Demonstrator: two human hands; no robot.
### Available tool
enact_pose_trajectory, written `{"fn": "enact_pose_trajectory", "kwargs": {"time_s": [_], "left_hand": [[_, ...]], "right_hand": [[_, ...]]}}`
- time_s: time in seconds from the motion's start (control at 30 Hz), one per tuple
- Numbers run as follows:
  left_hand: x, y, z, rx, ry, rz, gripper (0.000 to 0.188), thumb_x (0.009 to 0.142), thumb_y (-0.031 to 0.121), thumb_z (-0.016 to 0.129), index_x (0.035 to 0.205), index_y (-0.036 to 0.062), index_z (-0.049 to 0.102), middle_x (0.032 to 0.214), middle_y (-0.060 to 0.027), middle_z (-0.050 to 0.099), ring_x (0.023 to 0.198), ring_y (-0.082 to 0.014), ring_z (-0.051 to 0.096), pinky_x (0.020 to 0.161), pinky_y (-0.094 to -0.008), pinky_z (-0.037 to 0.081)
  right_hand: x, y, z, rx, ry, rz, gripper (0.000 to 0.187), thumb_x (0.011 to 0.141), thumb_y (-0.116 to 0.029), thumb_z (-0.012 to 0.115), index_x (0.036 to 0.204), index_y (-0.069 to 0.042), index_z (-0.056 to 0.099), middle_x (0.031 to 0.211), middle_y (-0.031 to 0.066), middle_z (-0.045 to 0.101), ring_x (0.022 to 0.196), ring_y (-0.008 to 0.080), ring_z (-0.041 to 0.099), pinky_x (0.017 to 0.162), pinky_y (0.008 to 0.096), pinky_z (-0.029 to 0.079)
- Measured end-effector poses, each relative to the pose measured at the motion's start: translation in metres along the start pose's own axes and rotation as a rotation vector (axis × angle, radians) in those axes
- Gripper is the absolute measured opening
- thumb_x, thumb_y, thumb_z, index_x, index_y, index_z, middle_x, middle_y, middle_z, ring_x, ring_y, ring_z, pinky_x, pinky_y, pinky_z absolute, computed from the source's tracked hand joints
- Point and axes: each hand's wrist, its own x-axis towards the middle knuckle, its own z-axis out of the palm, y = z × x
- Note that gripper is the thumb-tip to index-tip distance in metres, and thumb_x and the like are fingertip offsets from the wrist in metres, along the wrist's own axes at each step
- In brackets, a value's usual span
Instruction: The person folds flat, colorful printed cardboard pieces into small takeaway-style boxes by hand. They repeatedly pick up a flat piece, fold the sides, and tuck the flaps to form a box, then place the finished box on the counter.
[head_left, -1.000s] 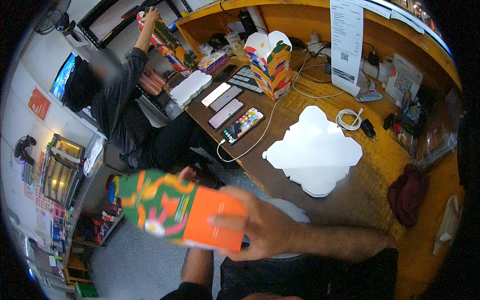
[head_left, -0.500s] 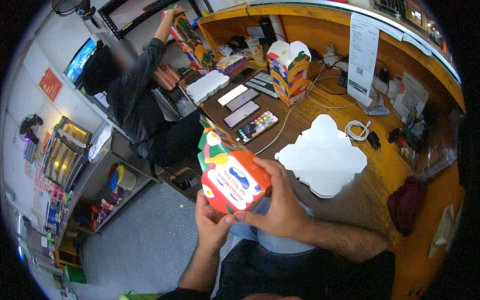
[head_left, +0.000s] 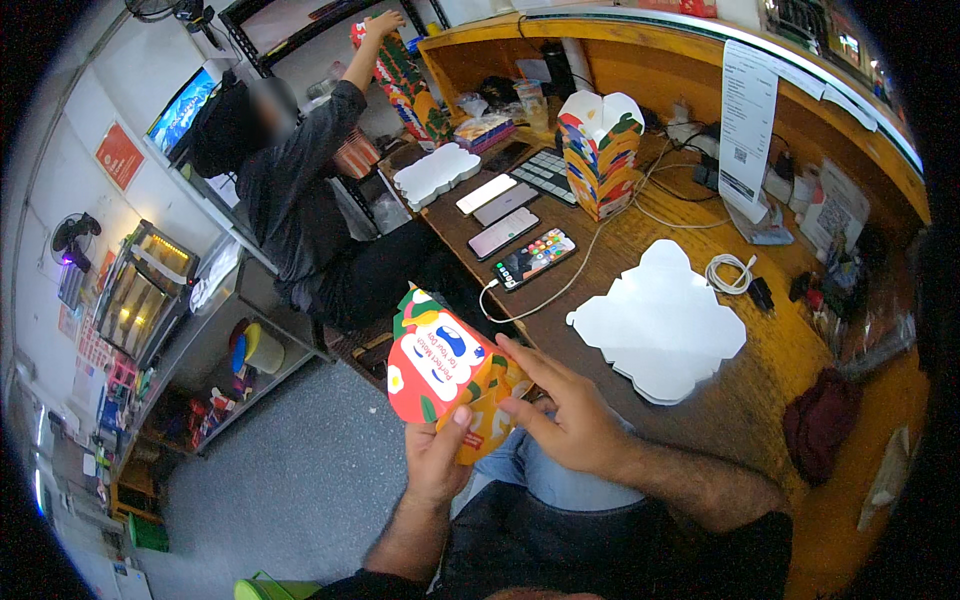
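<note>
A colourful paper food carton [head_left: 430,372], partly folded, is held above my lap, its red and white printed face turned up. From below, my left hand [head_left: 438,460] grips its lower edge, the thumb lying over the orange panel. On the right side, my right hand [head_left: 568,412] has its fingers along the carton's edge and its thumb near the orange panel; part of the contact is hidden. To the right on the table lies a stack of flat white carton blanks [head_left: 660,325], lobed in outline. Farther back stands a stack of nested folded cartons [head_left: 600,160].
Several phones [head_left: 535,260] lie at the table's left edge, one plugged into a white cable. Behind them is a keyboard [head_left: 548,175]. Another person [head_left: 300,190] sits at left, an arm raised to a tall carton stack [head_left: 405,95]. A coiled cable [head_left: 730,272] lies beyond the blanks.
The carton has turned and tilted, so its orange side panel now shows. My right hand has shifted slightly down along its side. The whole view has swung a little.
</note>
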Motion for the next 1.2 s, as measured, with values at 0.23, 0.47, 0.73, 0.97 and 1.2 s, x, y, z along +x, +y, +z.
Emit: {"fn": "enact_pose_trajectory", "kwargs": {"time_s": [0.23, 0.47, 0.73, 0.97, 1.2], "left_hand": [[-0.002, 0.004, 0.001, -0.143, -0.107, 0.044, 0.061, 0.107, 0.03, 0.068, 0.155, -0.0014, 0.047, 0.148, -0.0224, 0.062, 0.131, -0.0388, 0.067, 0.112, -0.0553, 0.054], [-0.01, -0.016, 0.013, -0.366, -0.179, -0.033, 0.067, 0.109, 0.035, 0.062, 0.161, -0.0018, 0.04, 0.159, -0.0242, 0.053, 0.145, -0.0419, 0.056, 0.122, -0.0592, 0.043], [-0.013, -0.018, 0.02, -0.378, -0.217, 0.028, 0.068, 0.109, 0.03, 0.063, 0.163, 0.0013, 0.036, 0.16, -0.0219, 0.052, 0.146, -0.0416, 0.054, 0.122, -0.0588, 0.042], [-0.008, -0.008, -0.009, 0.492, -0.265, 0.411, 0.046, 0.103, 0.005, 0.067, 0.148, 0.0044, 0.06, 0.143, -0.015, 0.067, 0.136, -0.0328, 0.063, 0.118, -0.0486, 0.044], [0.011, 0.006, -0.026, 1.268, -0.711, 0.426, 0.055, 0.093, 0.013, 0.078, 0.147, 0.012, 0.063, 0.151, -0.0199, 0.06, 0.144, -0.0434, 0.054, 0.126, -0.0527, 0.034]], "right_hand": [[0.001, 0.011, 0.002, 0.345, 0.059, 0.003, 0.074, 0.107, -0.013, 0.07, 0.17, -0.006, 0.032, 0.165, 0.0217, 0.046, 0.14, 0.0268, 0.059, 0.102, 0.0372, 0.061], [-0.006, 0.007, -0.004, 0.237, -0.011, -0.02, 0.077, 0.108, -0.028, 0.071, 0.167, 0.0, 0.031, 0.166, 0.0236, 0.044, 0.148, 0.0316, 0.051, 0.125, 0.0446, 0.039], [-0.009, -0.008, -0.011, 0.082, -0.027, -0.069, 0.078, 0.107, -0.031, 0.071, 0.167, 0.001, 0.032, 0.164, 0.0248, 0.048, 0.148, 0.0308, 0.053, 0.124, 0.0434, 0.04], [-0.003, 0.013, -0.007, 0.137, 0.067, -0.008, 0.118, 0.096, -0.055, 0.08, 0.173, 0.0, 0.01, 0.162, 0.027, 0.044, 0.154, 0.0342, 0.044, 0.128, 0.0467, 0.034], [-0.003, 0.006, -0.003, 0.299, 0.085, -0.082, 0.136, 0.081, -0.061, 0.092, 0.173, -0.003, 0.012, 0.167, 0.0253, 0.03, 0.155, 0.0385, 0.037, 0.128, 0.0508, 0.032]]}}
